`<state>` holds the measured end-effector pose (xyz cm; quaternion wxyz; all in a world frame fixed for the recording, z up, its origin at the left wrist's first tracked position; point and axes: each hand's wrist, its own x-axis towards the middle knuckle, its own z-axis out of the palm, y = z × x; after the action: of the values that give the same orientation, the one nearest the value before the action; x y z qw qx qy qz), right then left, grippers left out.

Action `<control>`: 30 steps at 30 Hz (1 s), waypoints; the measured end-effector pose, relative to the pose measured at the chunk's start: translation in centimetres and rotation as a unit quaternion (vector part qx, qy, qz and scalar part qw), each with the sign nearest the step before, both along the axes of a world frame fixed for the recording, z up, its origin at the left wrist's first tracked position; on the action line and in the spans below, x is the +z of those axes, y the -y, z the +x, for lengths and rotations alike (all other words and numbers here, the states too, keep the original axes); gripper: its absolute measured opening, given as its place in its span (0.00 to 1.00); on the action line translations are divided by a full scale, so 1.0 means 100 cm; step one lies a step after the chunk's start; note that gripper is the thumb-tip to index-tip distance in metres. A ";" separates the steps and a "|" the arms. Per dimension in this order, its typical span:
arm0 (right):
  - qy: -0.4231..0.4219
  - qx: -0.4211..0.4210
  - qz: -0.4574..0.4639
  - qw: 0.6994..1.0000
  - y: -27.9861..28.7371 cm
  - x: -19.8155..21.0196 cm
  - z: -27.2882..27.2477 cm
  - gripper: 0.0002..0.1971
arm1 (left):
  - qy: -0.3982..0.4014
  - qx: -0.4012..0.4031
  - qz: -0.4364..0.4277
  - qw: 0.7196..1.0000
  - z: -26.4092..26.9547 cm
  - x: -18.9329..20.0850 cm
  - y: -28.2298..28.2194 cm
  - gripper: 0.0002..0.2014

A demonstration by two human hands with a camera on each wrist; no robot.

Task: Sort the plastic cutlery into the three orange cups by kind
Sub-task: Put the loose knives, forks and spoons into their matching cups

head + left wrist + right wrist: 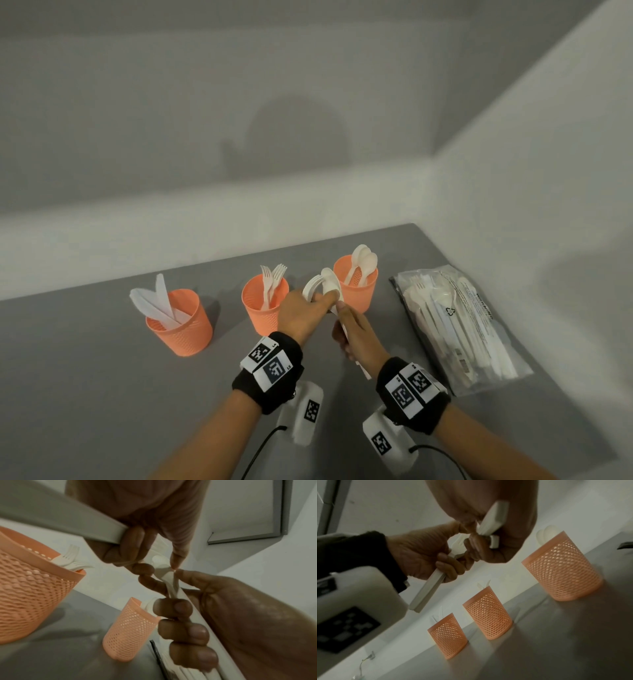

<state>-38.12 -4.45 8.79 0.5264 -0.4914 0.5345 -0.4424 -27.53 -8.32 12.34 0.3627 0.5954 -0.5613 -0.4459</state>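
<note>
Three orange mesh cups stand in a row: the left cup holds knives, the middle cup forks, the right cup spoons. Between the middle and right cups my left hand grips a bundle of white cutlery whose heads stick up above the fist. My right hand touches it from the right and grips several white handles that run down past its palm. In the left wrist view both thumbs pinch a spoon-like piece. The right wrist view shows the left hand curled round flat handles.
A clear plastic bag with more white cutlery lies on the grey table at the right, close to the right wall. A white wall runs just behind the cups. Bare tabletop lies left of and in front of the cups.
</note>
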 end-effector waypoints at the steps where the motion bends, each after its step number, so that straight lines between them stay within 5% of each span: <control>1: -0.004 -0.004 0.002 1.000 -0.001 0.000 0.001 0.18 | 0.007 -0.005 -0.006 1.000 0.002 -0.001 -0.001 0.15; 6: -0.028 -0.032 -0.004 0.999 -0.001 -0.005 0.009 0.18 | 0.034 0.010 -0.028 0.999 0.009 -0.007 -0.002 0.20; 12: 0.032 -0.039 0.034 0.998 -0.002 -0.003 0.013 0.17 | 0.039 0.017 -0.050 0.998 0.024 -0.008 -0.003 0.02; 22: 0.053 0.101 0.088 0.990 -0.005 0.010 0.022 0.19 | -0.073 0.056 -0.049 0.995 0.041 -0.011 0.007 0.08; 26: 0.029 0.118 0.107 0.987 0.000 0.016 0.022 0.18 | -0.071 0.020 -0.012 0.997 0.041 -0.008 0.008 0.07; 30: 0.034 0.114 0.096 0.988 0.014 0.024 0.015 0.14 | -0.035 0.041 -0.073 0.996 0.034 -0.011 0.013 0.09</control>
<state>-36.63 -5.89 11.17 0.6360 -0.4814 0.4965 -0.3424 -24.14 -9.61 11.29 0.4433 0.5738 -0.5542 -0.4088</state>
